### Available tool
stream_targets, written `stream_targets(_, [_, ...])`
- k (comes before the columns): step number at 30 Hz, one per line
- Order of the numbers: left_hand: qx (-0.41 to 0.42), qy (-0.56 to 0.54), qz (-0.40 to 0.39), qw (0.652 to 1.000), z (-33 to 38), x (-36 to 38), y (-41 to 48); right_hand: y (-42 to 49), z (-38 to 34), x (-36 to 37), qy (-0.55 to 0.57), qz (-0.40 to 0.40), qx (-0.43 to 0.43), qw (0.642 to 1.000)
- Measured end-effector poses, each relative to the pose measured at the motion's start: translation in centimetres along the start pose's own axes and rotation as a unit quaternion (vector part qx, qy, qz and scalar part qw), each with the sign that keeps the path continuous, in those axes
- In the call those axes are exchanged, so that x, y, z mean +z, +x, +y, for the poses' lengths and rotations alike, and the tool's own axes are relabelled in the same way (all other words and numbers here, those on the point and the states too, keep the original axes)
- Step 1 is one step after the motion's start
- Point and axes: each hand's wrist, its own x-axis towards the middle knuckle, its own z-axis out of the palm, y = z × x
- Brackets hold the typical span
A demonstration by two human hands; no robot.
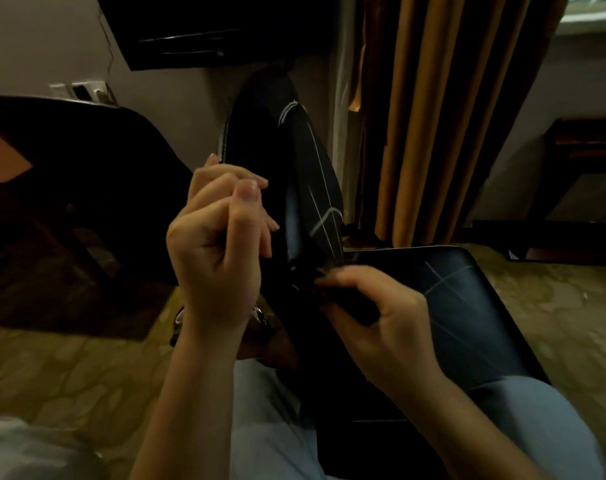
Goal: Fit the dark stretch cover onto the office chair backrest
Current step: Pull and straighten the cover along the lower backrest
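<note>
While the seat (467, 306) sits lower right, the backrest (256, 126) is seen edge-on at centre, largely sheathed by the dark cover (317, 174). Cover's near edge is gripped by the left hand (218, 244), fingers curled; bottom hem is pinched by right hand (381, 313) fingertips.

Furnished room, home or hotel type; cannot tell which. Dim light.
Floor: patterned beige carpet (69, 375).
Far wall: full-length ochre curtains (443, 116) beside a window (592, 12), top right.
Left: wall socket (83, 90), with a dark desk (69, 140) below it.
Top: dark unit (208, 29) on the wall.
Right: low dark table (585, 150).
Foreground: one chair (474, 306), dark seat.
</note>
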Motion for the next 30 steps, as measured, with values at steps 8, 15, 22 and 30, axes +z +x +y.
stream_targets(8, [-0.001,0.005,-0.009,1.0,-0.1,-0.2,-0.1,-0.6,1.0,0.9,-0.054,0.009,-0.052,0.997])
stream_targets(15, [-0.001,-0.003,0.005,1.0,-0.1,0.2,-0.1,0.0,0.4,0.2,-0.054,0.005,-0.038,0.998])
stream_targets(22, [0.007,0.011,-0.01,1.0,-0.1,-0.1,0.0,1.1,-0.5,1.4,-0.039,0.038,-0.077,0.996])
stream_targets(30, [0.009,-0.002,0.009,1.0,-0.4,0.2,-0.2,-5.6,5.0,0.3,-0.095,0.014,0.039,0.995])
